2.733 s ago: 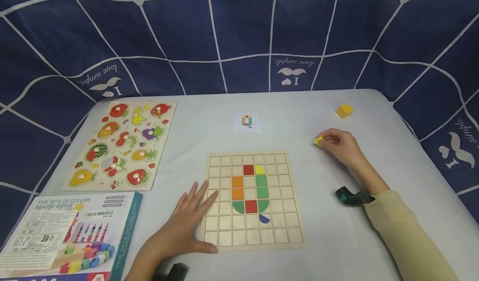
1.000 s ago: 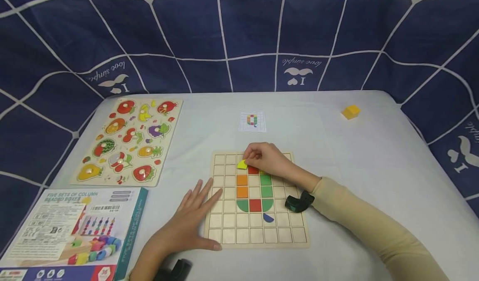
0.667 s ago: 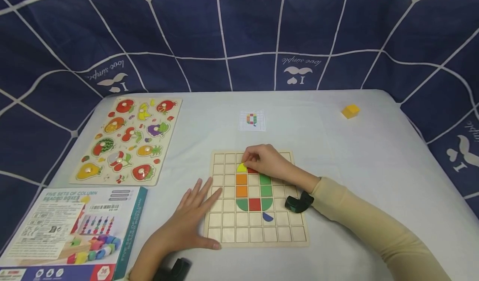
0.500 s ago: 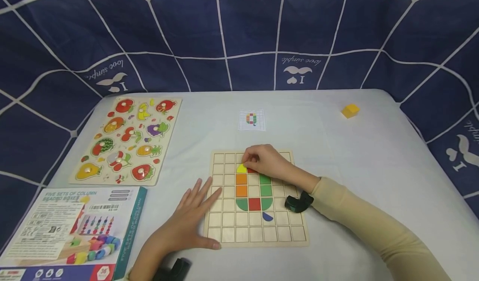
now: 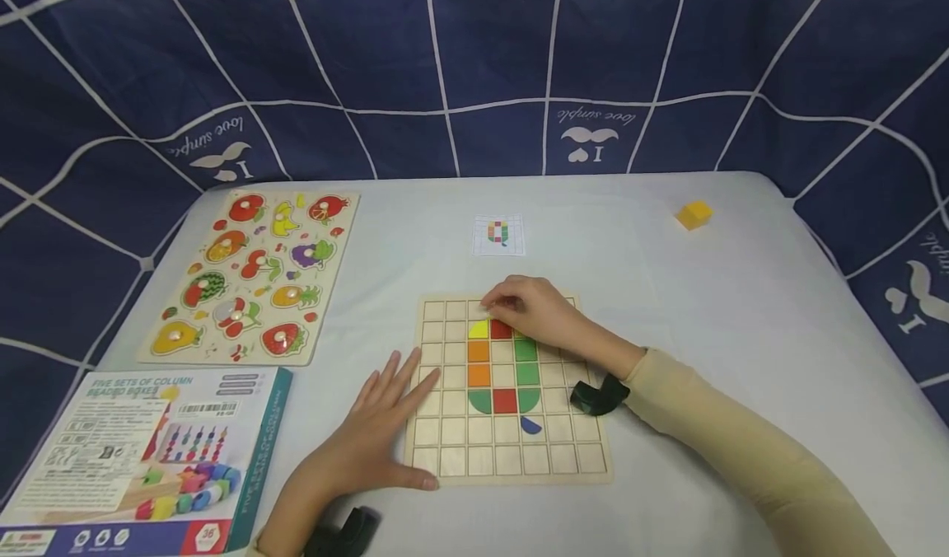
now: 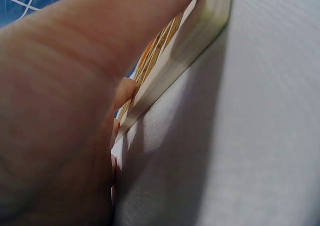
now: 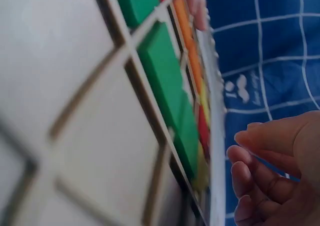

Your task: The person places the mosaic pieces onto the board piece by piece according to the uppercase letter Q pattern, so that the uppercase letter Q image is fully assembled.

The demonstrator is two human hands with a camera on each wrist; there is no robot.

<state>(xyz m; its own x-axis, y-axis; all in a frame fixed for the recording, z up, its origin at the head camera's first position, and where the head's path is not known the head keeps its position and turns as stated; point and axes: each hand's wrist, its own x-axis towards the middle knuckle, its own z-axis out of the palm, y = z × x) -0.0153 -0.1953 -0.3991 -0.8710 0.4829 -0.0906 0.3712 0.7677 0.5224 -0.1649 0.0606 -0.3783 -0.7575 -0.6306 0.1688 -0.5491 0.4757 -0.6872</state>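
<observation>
A wooden grid board [image 5: 437, 462] lies on the white table. My left hand [image 5: 374, 433] is spread along its left side, with thumb and fingertips at the edge. Over the top rows hovers my right hand [image 5: 544, 314], fingers loosely bent and nothing between them, as the right wrist view also shows. Just below its fingertips, a yellow rounded tile [image 5: 479, 329] sits in a cell beside a red tile [image 5: 501, 329]. Orange tiles [image 5: 478, 362], green tiles [image 5: 527, 373] and a lower red tile [image 5: 504, 401] form a ring. Below it lies a blue half-round piece [image 5: 530, 426]. The right hand covers the upper right corner.
A small pattern card [image 5: 498, 236] lies behind the board. Yellow blocks [image 5: 694, 215] stand at the back right. On the left are a fruit puzzle board [image 5: 252, 281] and a bead-set box [image 5: 148, 458]. A dark blue checked cloth [image 5: 489, 46] hangs behind the table.
My right hand carried the yellow tile from the right side to the board, set it in the cell left of the upper red tile and let go. It has lifted slightly; my left hand stayed.
</observation>
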